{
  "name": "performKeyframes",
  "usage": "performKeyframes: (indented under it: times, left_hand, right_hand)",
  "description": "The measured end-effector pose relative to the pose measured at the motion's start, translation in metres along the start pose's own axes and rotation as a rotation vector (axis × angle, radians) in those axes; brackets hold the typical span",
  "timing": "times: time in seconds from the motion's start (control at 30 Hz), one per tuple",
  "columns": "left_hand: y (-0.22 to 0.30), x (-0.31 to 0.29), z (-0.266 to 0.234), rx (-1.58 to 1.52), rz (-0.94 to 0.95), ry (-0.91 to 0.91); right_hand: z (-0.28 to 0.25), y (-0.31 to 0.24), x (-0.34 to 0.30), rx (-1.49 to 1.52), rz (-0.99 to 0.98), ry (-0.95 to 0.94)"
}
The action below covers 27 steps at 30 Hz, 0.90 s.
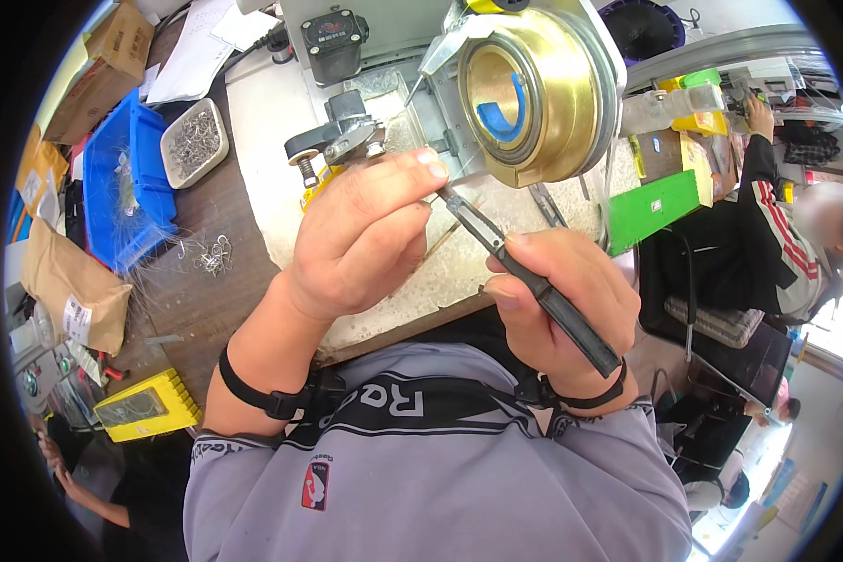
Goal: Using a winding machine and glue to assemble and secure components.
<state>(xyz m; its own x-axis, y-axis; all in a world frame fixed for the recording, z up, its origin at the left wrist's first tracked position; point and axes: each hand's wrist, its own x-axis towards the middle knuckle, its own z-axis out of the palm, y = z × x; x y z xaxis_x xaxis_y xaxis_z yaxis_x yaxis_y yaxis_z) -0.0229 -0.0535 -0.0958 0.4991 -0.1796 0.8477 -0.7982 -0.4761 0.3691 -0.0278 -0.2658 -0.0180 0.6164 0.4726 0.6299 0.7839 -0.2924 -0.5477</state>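
Observation:
My right hand (576, 304) is wrapped round a slim black-handled utility knife (531, 273), held slantwise with its metal front end toward my left hand. Thumb and fingertips of my left hand (363, 234) are pinched together beside that metal tip. Whatever they hold is too small to make out. Just beyond both hands stands a machine with a large brass-coloured drum (571, 103), which has a blue curved piece (504, 117) in its opening. A metal clamp with a black lever (332, 140) sits close above my left hand.
To the left are a white dish (195, 143) of small metal hooks, a blue bin (112, 178) and a loose pile of hooks (214, 255). A brown paper package (75, 281) and a yellow case (147, 405) lie nearer. On the right, a green board (654, 211) juts out; another person sits beyond.

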Motion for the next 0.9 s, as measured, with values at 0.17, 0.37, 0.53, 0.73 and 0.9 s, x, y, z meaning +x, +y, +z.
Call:
performKeyframes:
  times: [0.17,0.37,0.53,0.73,0.9]
  left_hand:
    - [-0.002,0.002,0.004,0.014,0.031,0.061]
    - [0.0,-0.001,0.001,0.0,0.012,0.0]
    - [0.0,-0.002,0.001,0.025,0.013,0.011]
    - [0.001,-0.001,0.001,-0.037,-0.006,0.036]
    - [0.003,-0.004,0.002,-0.062,-0.099,0.048]
  right_hand:
    - [0.006,0.004,-0.002,-0.019,-0.025,0.001]
    - [-0.001,-0.001,-0.004,-0.044,-0.036,0.001]
    - [-0.015,-0.004,-0.02,0.032,-0.048,0.114]
    - [-0.033,-0.005,-0.029,-0.096,-0.11,0.117]
    - [-0.016,0.011,-0.036,-0.371,-0.154,-0.096]
